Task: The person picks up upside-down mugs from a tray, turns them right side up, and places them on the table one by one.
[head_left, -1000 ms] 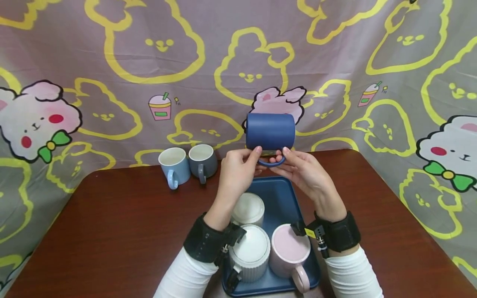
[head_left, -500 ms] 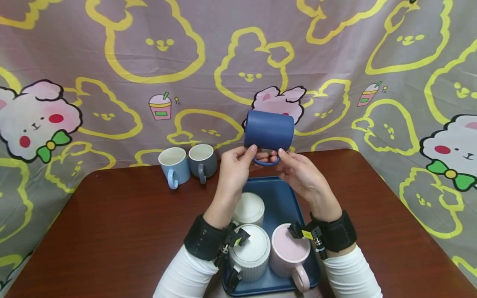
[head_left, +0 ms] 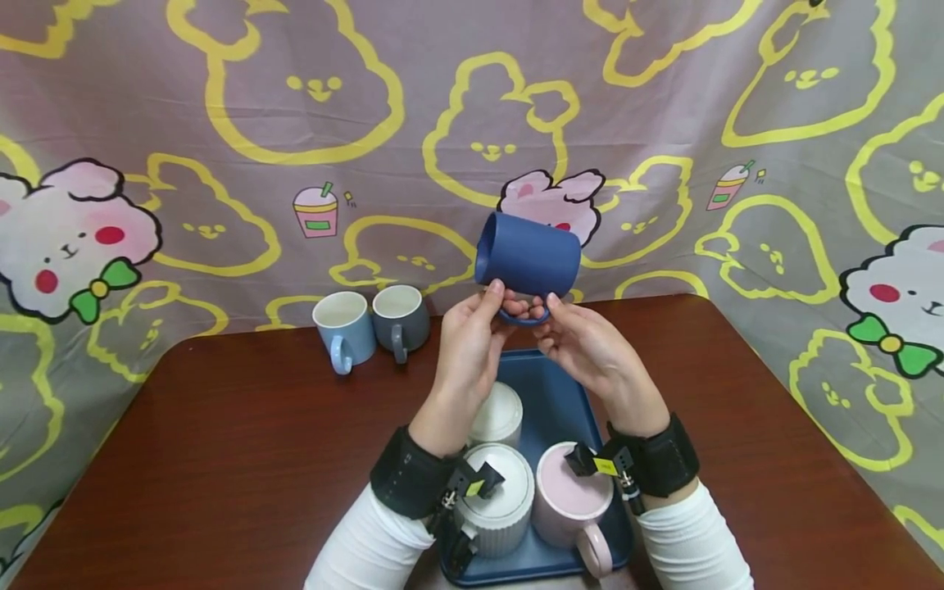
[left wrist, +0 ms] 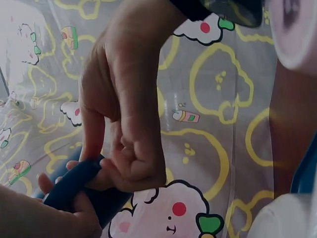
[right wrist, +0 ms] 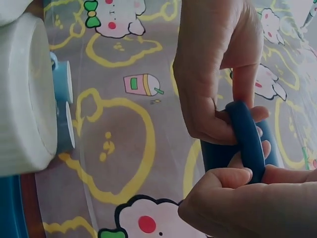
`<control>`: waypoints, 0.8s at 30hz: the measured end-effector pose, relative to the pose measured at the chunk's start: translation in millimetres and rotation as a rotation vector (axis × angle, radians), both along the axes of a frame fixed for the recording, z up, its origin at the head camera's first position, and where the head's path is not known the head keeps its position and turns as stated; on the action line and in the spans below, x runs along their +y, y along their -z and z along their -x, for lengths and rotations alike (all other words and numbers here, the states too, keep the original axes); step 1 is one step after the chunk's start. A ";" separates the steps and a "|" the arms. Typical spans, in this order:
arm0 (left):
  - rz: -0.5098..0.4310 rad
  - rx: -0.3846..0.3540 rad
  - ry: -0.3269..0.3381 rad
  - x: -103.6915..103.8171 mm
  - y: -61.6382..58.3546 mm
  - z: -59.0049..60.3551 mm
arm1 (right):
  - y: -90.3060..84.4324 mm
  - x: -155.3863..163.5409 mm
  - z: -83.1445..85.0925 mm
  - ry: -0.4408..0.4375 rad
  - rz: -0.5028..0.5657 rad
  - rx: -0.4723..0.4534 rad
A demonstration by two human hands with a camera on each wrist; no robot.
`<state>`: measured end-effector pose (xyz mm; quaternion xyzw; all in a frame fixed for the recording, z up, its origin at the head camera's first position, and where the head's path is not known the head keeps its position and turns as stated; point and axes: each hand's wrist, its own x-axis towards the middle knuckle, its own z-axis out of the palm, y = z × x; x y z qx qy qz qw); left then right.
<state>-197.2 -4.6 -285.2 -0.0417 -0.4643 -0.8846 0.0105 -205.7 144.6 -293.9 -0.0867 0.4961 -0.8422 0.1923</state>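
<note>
Both hands hold a dark blue mug [head_left: 531,254] on its side, raised above the far end of the tray. Its left end is tipped up and its handle [right wrist: 250,144] hangs underneath. My left hand [head_left: 468,340] pinches the left part of the handle, thumb close by the mug's left end. On the other side my right hand [head_left: 601,348] pinches the handle's right part between thumb and fingers. In the left wrist view, fingers of both hands meet around the handle [left wrist: 74,181], and the mug body is partly hidden behind them.
Below the arms, a blue tray [head_left: 553,385] bears a white mug [head_left: 497,414], a ribbed white mug [head_left: 497,492] and a pink mug [head_left: 575,492], all upside down. Upright at the back left stand a light blue mug [head_left: 347,328] and a grey mug [head_left: 401,319]. A patterned curtain hangs behind the table.
The blue mug has gone from level to tilted, its left end rising and turning slightly toward view. Both hands have shifted a little, the right one leftward, still holding the handle.
</note>
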 end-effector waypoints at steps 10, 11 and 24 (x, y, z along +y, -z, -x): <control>-0.024 0.024 0.049 1.3 0.7 -0.8 | 0.9 1.2 2.3 -0.085 0.100 -0.039; -0.024 0.024 0.050 1.3 0.4 -1.1 | 1.4 1.5 2.5 -0.098 0.115 -0.041; -0.060 0.022 0.064 1.5 -5.2 -7.2 | 3.3 0.9 1.8 -0.143 0.166 -0.123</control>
